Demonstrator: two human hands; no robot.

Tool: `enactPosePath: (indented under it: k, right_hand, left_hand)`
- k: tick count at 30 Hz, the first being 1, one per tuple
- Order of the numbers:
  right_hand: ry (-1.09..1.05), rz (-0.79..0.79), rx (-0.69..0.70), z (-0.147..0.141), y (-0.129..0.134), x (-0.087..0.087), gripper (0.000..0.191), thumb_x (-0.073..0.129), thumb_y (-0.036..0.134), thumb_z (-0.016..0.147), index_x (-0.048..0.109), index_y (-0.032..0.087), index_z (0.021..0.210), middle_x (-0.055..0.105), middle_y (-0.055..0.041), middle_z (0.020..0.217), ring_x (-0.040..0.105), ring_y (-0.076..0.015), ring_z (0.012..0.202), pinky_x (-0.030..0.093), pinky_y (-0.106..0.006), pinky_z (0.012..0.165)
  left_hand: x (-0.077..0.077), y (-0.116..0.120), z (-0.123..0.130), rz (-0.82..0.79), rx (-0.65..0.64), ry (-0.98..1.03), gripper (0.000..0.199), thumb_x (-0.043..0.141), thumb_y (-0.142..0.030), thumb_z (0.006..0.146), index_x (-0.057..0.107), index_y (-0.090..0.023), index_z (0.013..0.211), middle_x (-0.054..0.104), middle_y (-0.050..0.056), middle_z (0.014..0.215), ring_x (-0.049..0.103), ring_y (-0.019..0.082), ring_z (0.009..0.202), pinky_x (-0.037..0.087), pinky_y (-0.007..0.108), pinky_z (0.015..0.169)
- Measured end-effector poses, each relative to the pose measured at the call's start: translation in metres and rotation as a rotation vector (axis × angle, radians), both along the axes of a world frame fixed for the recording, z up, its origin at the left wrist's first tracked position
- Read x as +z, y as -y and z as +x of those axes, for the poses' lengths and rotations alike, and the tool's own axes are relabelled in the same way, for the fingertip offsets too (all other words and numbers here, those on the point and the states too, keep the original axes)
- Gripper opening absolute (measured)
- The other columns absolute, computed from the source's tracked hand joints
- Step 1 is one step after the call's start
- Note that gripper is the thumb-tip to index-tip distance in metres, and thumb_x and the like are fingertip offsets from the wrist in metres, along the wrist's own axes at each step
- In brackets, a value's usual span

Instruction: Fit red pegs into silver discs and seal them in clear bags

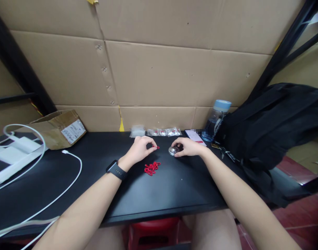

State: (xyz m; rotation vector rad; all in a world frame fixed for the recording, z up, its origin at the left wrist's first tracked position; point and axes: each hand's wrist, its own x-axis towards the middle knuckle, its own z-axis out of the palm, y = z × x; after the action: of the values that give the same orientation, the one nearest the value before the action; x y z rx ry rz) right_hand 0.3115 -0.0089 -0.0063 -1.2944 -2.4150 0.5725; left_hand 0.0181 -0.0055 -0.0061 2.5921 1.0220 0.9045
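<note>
My left hand (144, 147), with a black watch on its wrist, pinches a small red clip (158, 147) between thumb and fingertips. Just nearer to me lies a loose pile of similar red clips (152, 168) on the black desk; they look like thin elongated loops, the exact kind too small to tell. My right hand (188, 147) curls its fingers around the side and top of a round, shiny silver metal piece (172, 150) that rests on the desk. Part of that piece is hidden by the fingers.
Behind my hands lie small clear plastic packets (162, 132) and a white card (196, 136). A water bottle (213, 121) and black backpack (265, 132) stand right. An open cardboard box (53, 133) and a white cable (79, 166) are left. A cardboard wall (159, 76) closes the back.
</note>
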Motion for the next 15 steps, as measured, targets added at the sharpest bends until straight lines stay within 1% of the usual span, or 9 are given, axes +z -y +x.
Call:
enactPosePath:
  k: [2, 4, 5, 6, 8, 10, 12, 15]
  right_hand:
    - [0.007, -0.020, 0.005, 0.000, 0.000, -0.001, 0.040, 0.084, 0.031, 0.070, 0.074, 0.020, 0.108, 0.074, -0.0055, 0.102, 0.067, -0.0210, 0.089, 0.051, -0.031, 0.081]
    - [-0.009, -0.048, 0.008, -0.001, -0.001, -0.002, 0.037, 0.082, 0.029, 0.072, 0.074, 0.020, 0.106, 0.075, -0.0047, 0.098, 0.067, -0.0202, 0.087, 0.051, -0.031, 0.079]
    - [-0.017, -0.060, 0.010, -0.001, -0.001, -0.002, 0.036, 0.082, 0.029, 0.072, 0.074, 0.020, 0.106, 0.075, -0.0044, 0.097, 0.067, -0.0200, 0.086, 0.051, -0.030, 0.079]
    - [-0.024, -0.069, 0.009, -0.001, -0.001, -0.002, 0.036, 0.082, 0.029, 0.072, 0.074, 0.020, 0.106, 0.075, -0.0043, 0.096, 0.067, -0.0198, 0.086, 0.051, -0.030, 0.078]
    - [-0.038, -0.075, 0.001, 0.000, -0.001, -0.001, 0.038, 0.083, 0.029, 0.072, 0.073, 0.020, 0.107, 0.075, -0.0046, 0.097, 0.067, -0.0196, 0.086, 0.051, -0.030, 0.077]
    - [-0.071, -0.051, -0.003, 0.000, -0.001, -0.002, 0.041, 0.082, 0.028, 0.072, 0.072, 0.019, 0.110, 0.074, -0.0047, 0.098, 0.066, -0.0193, 0.087, 0.051, -0.031, 0.079]
    - [-0.139, 0.007, -0.006, -0.002, 0.000, -0.003, 0.041, 0.081, 0.028, 0.073, 0.070, 0.020, 0.112, 0.073, -0.0045, 0.100, 0.066, -0.0193, 0.090, 0.052, -0.032, 0.081]
    - [-0.326, 0.091, -0.041, -0.014, 0.003, -0.005, 0.042, 0.078, 0.027, 0.077, 0.067, 0.022, 0.117, 0.072, -0.0060, 0.108, 0.065, -0.0196, 0.094, 0.053, -0.031, 0.077]
  left_hand:
    - [-0.001, -0.001, 0.000, 0.001, 0.013, 0.009, 0.011, 0.072, -0.032, 0.090, 0.072, -0.024, 0.082, 0.078, -0.001, 0.093, 0.069, 0.020, 0.095, 0.042, 0.036, 0.094]
    - [-0.003, -0.002, -0.001, 0.008, 0.035, 0.010, 0.005, 0.073, -0.030, 0.089, 0.073, -0.025, 0.090, 0.078, -0.001, 0.093, 0.068, 0.021, 0.097, 0.041, 0.037, 0.094]
    - [-0.004, -0.002, 0.000, 0.014, 0.049, 0.007, 0.006, 0.073, -0.030, 0.089, 0.074, -0.026, 0.094, 0.078, -0.001, 0.094, 0.068, 0.021, 0.099, 0.040, 0.039, 0.095]
    - [-0.004, -0.003, 0.000, 0.022, 0.066, 0.000, 0.008, 0.074, -0.030, 0.089, 0.074, -0.027, 0.097, 0.078, -0.001, 0.094, 0.067, 0.022, 0.101, 0.038, 0.040, 0.095]
    - [-0.004, -0.002, 0.001, 0.040, 0.100, -0.021, 0.008, 0.074, -0.030, 0.090, 0.075, -0.029, 0.097, 0.077, -0.001, 0.096, 0.065, 0.024, 0.106, 0.036, 0.042, 0.097]
    - [-0.003, -0.001, 0.002, 0.052, 0.133, -0.027, 0.004, 0.073, -0.030, 0.091, 0.076, -0.029, 0.093, 0.077, 0.000, 0.097, 0.063, 0.025, 0.108, 0.035, 0.044, 0.097]
    - [0.000, 0.001, 0.004, 0.045, 0.150, 0.006, 0.007, 0.070, -0.030, 0.093, 0.076, -0.028, 0.090, 0.077, 0.001, 0.098, 0.062, 0.026, 0.108, 0.036, 0.044, 0.098]
    - [0.003, 0.005, 0.006, 0.009, 0.144, 0.116, 0.012, 0.064, -0.031, 0.096, 0.074, -0.026, 0.090, 0.075, 0.002, 0.100, 0.063, 0.025, 0.107, 0.041, 0.043, 0.098]
